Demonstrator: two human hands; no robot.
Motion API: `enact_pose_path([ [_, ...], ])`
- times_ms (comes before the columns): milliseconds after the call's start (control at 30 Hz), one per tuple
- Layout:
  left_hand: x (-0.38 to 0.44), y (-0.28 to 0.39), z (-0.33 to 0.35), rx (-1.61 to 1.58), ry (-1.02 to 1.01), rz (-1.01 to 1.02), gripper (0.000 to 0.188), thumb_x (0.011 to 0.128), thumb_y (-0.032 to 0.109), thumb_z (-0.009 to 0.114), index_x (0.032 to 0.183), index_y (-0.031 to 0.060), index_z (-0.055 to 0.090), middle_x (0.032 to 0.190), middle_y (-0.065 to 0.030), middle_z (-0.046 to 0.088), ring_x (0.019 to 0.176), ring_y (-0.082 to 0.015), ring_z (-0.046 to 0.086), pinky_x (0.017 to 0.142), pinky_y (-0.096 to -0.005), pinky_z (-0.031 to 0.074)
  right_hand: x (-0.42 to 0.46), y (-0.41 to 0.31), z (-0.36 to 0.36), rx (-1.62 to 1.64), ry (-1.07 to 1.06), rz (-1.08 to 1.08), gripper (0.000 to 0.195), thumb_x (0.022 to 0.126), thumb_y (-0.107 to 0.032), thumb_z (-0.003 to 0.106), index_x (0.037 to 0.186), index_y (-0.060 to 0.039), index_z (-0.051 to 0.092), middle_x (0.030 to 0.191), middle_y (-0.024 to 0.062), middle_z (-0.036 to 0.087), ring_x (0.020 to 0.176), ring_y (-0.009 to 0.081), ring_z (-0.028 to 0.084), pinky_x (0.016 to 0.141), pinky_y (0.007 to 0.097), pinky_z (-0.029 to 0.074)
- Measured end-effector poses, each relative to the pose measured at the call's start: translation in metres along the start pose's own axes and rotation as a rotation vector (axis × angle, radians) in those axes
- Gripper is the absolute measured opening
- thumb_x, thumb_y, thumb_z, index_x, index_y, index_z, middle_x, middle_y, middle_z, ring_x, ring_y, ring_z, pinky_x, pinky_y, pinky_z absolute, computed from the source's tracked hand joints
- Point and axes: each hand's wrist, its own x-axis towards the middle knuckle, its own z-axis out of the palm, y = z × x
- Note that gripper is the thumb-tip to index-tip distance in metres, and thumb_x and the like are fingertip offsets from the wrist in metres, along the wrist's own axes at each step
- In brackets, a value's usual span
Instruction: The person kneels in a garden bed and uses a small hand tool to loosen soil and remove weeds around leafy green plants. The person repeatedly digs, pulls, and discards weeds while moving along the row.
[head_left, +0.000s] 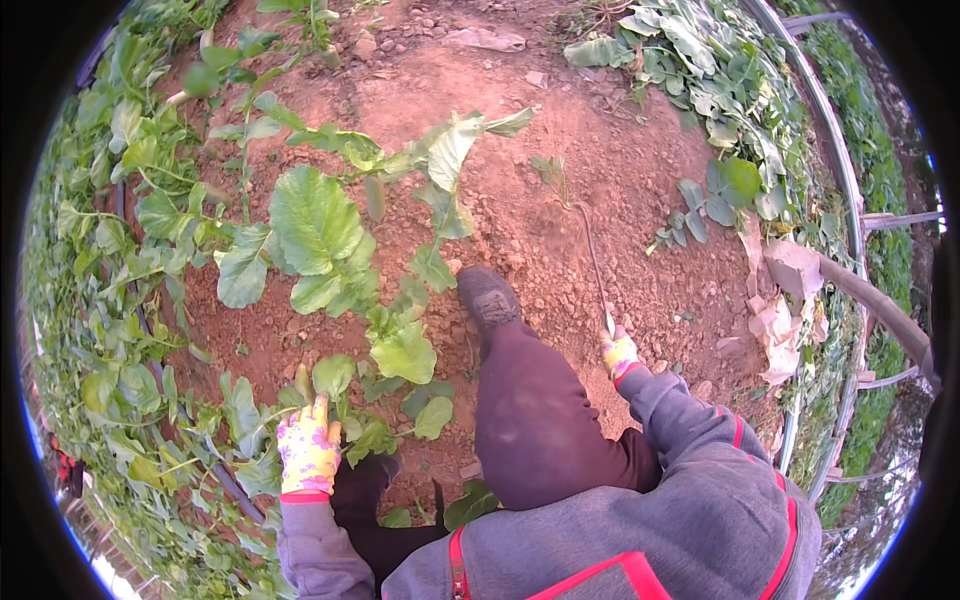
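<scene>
My right hand (618, 352), in a yellow floral glove, is closed around the near end of a thin metal hand tool (595, 259). The tool's curved far tip touches the reddish soil beside a small weed (553, 174). At lower left, my left hand (309, 446), in a matching glove, rests among the leaves of a radish-like plant (335, 375), its fingertips beside a pale green root top (303, 381). Whether the fingers grip anything is hidden by the glove and leaves. Broad-leaved plants (311, 225) stand beyond my left hand.
My shoe (489, 298) is planted on the soil between the hands. Dense leafy plants (135, 300) fill the left side. Pulled leaves (697, 67) lie in a heap at upper right. A metal rail (846, 180), a wooden-handled tool (874, 296) and torn paper-like scraps (776, 337) are at right.
</scene>
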Motion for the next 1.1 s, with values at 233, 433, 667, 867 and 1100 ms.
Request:
enact_pose_path([
  [233, -0.001, -0.002, -0.002, -0.056, -0.054, -0.049, 0.050, 0.080, 0.021, 0.061, 0.127, 0.0074, 0.048, 0.107, -0.0138, 0.059, 0.101, -0.0336, 0.054, 0.093, -0.0459, 0.037, 0.072, -0.106, -0.022, 0.126, 0.292, -0.201, 0.047, 0.089, -0.048, 0.049, 0.101, -0.0027, 0.055, 0.087, 0.0267, 0.061, 0.086, 0.0437, 0.059, 0.073, 0.0460, 0.045],
  [433, -0.005, -0.001, -0.008, -0.057, -0.068, -0.082, 0.049, 0.080, 0.020, 0.061, 0.127, 0.0075, 0.049, 0.110, -0.0146, 0.059, 0.103, -0.0351, 0.053, 0.093, -0.0451, 0.037, 0.174, -0.295, -0.022, -0.006, 0.326, -0.348, 0.046, 0.090, -0.042, 0.050, 0.107, 0.0006, 0.054, 0.096, 0.0261, 0.062, 0.093, 0.0419, 0.059, 0.080, 0.0439, 0.047],
  [667, -0.015, -0.011, -0.001, -0.049, -0.061, -0.103, 0.049, 0.081, 0.019, 0.060, 0.127, 0.0079, 0.049, 0.108, -0.0144, 0.059, 0.101, -0.0351, 0.053, 0.091, -0.0443, 0.038, 0.212, -0.316, 0.083, -0.832, 0.006, -0.441, 0.027, 0.096, -0.024, 0.040, 0.110, -0.0071, 0.056, 0.102, 0.0134, 0.066, 0.094, 0.0303, 0.063, 0.073, 0.0377, 0.049],
  [867, 0.017, 0.004, 0.007, -0.121, -0.024, 0.046, 0.050, 0.081, 0.019, 0.060, 0.128, 0.0083, 0.048, 0.107, -0.0138, 0.059, 0.101, -0.0342, 0.054, 0.091, -0.0445, 0.038, 0.241, -0.179, 0.048, -0.253, 0.070, -0.257, 0.040, 0.093, -0.039, 0.045, 0.109, -0.0040, 0.053, 0.084, 0.0191, 0.062, 0.077, 0.0358, 0.061, 0.067, 0.0419, 0.048],
  [1100, 0.000, 0.001, -0.002, -0.070, -0.044, -0.041, 0.050, 0.080, 0.019, 0.062, 0.128, 0.0089, 0.048, 0.107, -0.0137, 0.059, 0.101, -0.0340, 0.054, 0.092, -0.0443, 0.038, 0.124, -0.196, 0.069, -0.098, 0.143, -0.221, 0.043, 0.089, -0.042, 0.052, 0.103, -0.0019, 0.051, 0.082, 0.0222, 0.062, 0.077, 0.0402, 0.062, 0.066, 0.0462, 0.047],
])
